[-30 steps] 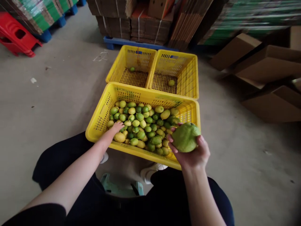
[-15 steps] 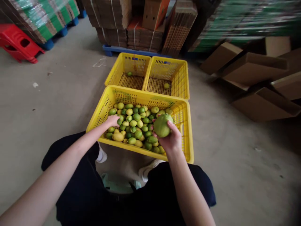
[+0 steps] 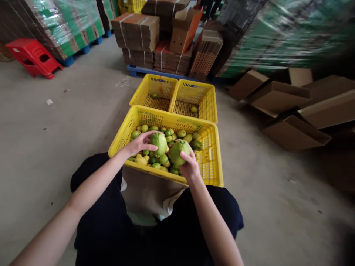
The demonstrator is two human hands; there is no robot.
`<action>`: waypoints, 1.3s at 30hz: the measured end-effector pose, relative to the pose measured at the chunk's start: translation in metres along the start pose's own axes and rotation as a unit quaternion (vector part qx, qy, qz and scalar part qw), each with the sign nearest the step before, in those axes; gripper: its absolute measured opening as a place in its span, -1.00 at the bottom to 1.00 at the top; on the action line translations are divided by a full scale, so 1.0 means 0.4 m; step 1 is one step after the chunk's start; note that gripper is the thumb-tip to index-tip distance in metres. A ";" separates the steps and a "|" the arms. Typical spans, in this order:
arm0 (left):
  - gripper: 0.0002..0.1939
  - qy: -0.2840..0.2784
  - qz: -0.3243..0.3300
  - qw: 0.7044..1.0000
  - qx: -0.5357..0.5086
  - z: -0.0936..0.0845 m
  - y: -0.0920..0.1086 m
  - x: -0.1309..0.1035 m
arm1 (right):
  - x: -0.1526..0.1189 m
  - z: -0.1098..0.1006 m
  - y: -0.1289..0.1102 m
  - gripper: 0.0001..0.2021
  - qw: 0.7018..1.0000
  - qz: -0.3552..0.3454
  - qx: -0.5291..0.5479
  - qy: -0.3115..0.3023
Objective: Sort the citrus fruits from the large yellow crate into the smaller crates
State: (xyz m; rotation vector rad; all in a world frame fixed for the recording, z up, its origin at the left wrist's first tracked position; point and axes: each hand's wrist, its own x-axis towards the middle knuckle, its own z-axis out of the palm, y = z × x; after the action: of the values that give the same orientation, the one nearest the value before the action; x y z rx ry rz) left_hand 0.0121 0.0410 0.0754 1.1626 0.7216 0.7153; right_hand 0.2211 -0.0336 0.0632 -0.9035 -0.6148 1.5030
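Observation:
Above the large yellow crate [image 3: 166, 115], my left hand [image 3: 141, 143] is closed round a green lemon [image 3: 158, 144] that looks large. Just to its right, my right hand [image 3: 190, 162] grips another large green lemon [image 3: 179, 152] from the right side. The two fruits are held up side by side, close together. Below them lie many smaller green and yellow lemons [image 3: 141, 160], partly hidden by my hands. A longer dark green fruit [image 3: 196, 145] rests on the right part of the pile.
Behind the crate stand two smaller yellow crates, left [image 3: 161, 79] and right [image 3: 210, 107], each with one fruit. Bundled cardboard [image 3: 137, 32] sits on a blue pallet. A red stool [image 3: 34, 57] stands far left; open cardboard boxes [image 3: 280, 96] lie right.
My left hand has come up from the pile and now holds a large green lemon. My right hand has moved left with its fruit. The camera view has shifted.

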 end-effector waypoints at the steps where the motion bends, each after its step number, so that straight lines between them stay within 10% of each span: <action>1: -0.27 0.020 -0.012 1.000 -0.006 0.007 -0.009 -0.007 | -0.002 0.002 -0.002 -0.51 1.000 -0.008 -0.001 -0.003; 14: -0.38 0.073 -0.047 0.980 -0.182 0.027 -0.060 0.020 | 0.043 0.000 0.051 -0.52 0.997 0.014 0.034 0.066; 18: -0.40 0.012 0.063 0.994 -0.090 0.035 -0.030 -0.011 | 0.039 -0.018 0.025 -0.38 0.984 -0.140 -0.107 0.016; 26: -0.39 -0.064 0.217 0.973 0.049 0.016 -0.018 -0.042 | 0.024 -0.029 -0.019 -0.41 0.848 -0.403 -0.339 -0.054; 39: -0.40 0.061 0.054 0.997 0.004 0.009 0.005 -0.058 | 0.014 0.007 -0.011 -0.43 0.968 -0.153 -0.197 0.000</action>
State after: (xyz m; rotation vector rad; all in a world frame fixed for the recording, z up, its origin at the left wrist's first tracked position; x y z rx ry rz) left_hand 0.0012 0.0207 0.0812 1.1783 0.7688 0.8809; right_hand 0.2212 -0.0273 0.0673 -1.0534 -1.0287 1.1194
